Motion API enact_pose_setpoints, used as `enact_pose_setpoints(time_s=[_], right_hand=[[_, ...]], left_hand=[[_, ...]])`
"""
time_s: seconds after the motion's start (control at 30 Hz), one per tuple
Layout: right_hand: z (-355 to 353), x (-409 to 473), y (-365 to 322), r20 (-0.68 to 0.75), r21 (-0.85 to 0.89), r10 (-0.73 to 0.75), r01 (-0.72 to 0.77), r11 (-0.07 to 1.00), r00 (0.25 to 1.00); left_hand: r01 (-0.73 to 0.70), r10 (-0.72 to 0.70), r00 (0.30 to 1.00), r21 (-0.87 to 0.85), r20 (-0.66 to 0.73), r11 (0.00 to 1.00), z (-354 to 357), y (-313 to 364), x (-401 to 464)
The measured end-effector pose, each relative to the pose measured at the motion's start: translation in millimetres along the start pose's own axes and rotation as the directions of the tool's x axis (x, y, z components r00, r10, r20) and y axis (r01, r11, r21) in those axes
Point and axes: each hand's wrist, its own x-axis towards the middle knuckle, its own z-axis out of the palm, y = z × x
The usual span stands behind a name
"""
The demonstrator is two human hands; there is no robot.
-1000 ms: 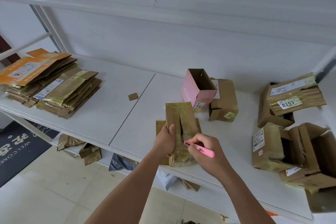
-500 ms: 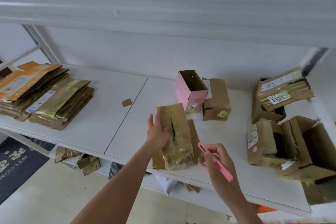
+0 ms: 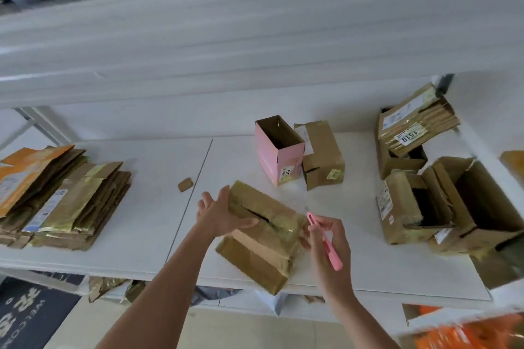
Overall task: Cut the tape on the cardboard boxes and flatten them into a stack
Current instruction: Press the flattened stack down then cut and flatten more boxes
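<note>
A: What lies nearest, at the front edge of the shelf (image 3: 147,235)?

B: A brown cardboard box wrapped in glossy tape (image 3: 263,238), tilted, with a dark slit open along its upper face. Its lower corner overhangs the front edge, about midway along.

A: And the hands?

B: The left hand (image 3: 224,214) lies against the box's left upper side, fingers straight and spread, thumb across the top by the slit. The right hand (image 3: 326,238) is just beside the box's right end, fingers curled round a pink cutter (image 3: 326,241). Whether its tip touches the tape I cannot tell; that part is blurred.

A: Further back?

B: A small cardboard scrap (image 3: 185,184) lies alone, left of the box near the seam between the two shelf boards. Behind the box stands a pink box (image 3: 279,150), open at the top, and touching its right side a closed brown box (image 3: 323,154) with a yellow label.

A: The corners?

B: Toward the left end rests the stack of flattened boxes (image 3: 61,198), an orange one on top at its far left. At the right end, opened brown boxes (image 3: 450,201) crowd together, and behind them, in the far right corner, a taped parcel with a white label (image 3: 416,122) sits upon another open box.
</note>
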Motion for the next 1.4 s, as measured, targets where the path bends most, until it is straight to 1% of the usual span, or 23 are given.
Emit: enact_pose_setpoints(time_s=[0.07, 0.1, 0.13, 0.17, 0.2, 0.23, 0.27, 0.33, 0.4, 0.47, 0.6, 0.7, 0.93, 1.2, 1.27, 1.4], right_hand=[[3, 22, 5, -0.031, 0.026, 0.055, -0.054, 0.998, 0.998], [4, 32, 7, -0.037, 0.034, 0.092, -0.09, 0.995, 0.995], [6, 41, 11, -0.027, 0.044, 0.13, -0.129, 0.991, 0.991], [8, 48, 17, -0.003, 0.057, 0.165, -0.165, 0.985, 0.986], [9, 51, 19, 0.021, 0.075, 0.183, -0.184, 0.98, 0.983], [10, 53, 21, 0.041, 0.103, 0.19, -0.193, 0.976, 0.981], [9, 52, 21, 0.046, 0.123, 0.191, -0.195, 0.973, 0.98], [5, 48, 20, 0.032, 0.151, 0.183, -0.185, 0.971, 0.983], [1, 42, 22, -0.005, 0.185, 0.212, -0.208, 0.961, 0.977], [0, 36, 24, -0.039, 0.225, 0.277, -0.262, 0.938, 0.96], [0, 28, 24, -0.036, 0.285, 0.307, -0.284, 0.915, 0.951], [-2, 30, 25, -0.029, 0.266, 0.296, -0.278, 0.923, 0.955], [-5, 37, 32, 0.018, 0.13, 0.266, -0.266, 0.955, 0.964], [-7, 36, 36, 0.029, 0.07, 0.225, -0.226, 0.972, 0.974], [-7, 39, 37, 0.037, 0.058, 0.242, -0.244, 0.968, 0.969], [-11, 42, 34, 0.066, 0.088, 0.283, -0.288, 0.954, 0.957]], left_hand=[[0.104, -0.104, 0.994, -0.01, -0.027, 0.995, 10, -4, -12], [0.14, -0.139, 0.988, 0.003, -0.07, 0.99, 18, -4, -18], [0.148, -0.141, 0.981, 0.043, -0.136, 0.988, 26, -4, -22], [0.12, -0.097, 0.973, 0.102, -0.211, 0.987, 35, -5, -23], [0.062, -0.016, 0.963, 0.162, -0.269, 0.985, 43, -7, -23], [-0.011, 0.072, 0.955, 0.211, -0.287, 0.977, 50, -8, -22], [-0.071, 0.138, 0.953, 0.244, -0.271, 0.967, 53, -10, -21], [-0.121, 0.191, 0.958, 0.301, -0.214, 0.946, 56, -15, -16], [-0.139, 0.206, 0.964, 0.337, -0.171, 0.931, 56, -21, -13], [-0.152, 0.203, 0.969, 0.307, -0.14, 0.939, 53, -23, -11], [-0.15, 0.183, 0.978, 0.282, -0.095, 0.948, 49, -23, -12], [-0.147, 0.176, 0.981, 0.29, -0.079, 0.946, 48, -21, -14], [-0.148, 0.176, 0.981, 0.288, -0.077, 0.946, 49, -22, -14], [-0.147, 0.177, 0.981, 0.289, -0.077, 0.946, 49, -21, -13], [-0.144, 0.171, 0.983, 0.294, -0.07, 0.945, 48, -20, -13], [-0.141, 0.165, 0.984, 0.292, -0.059, 0.946, 48, -19, -12]])
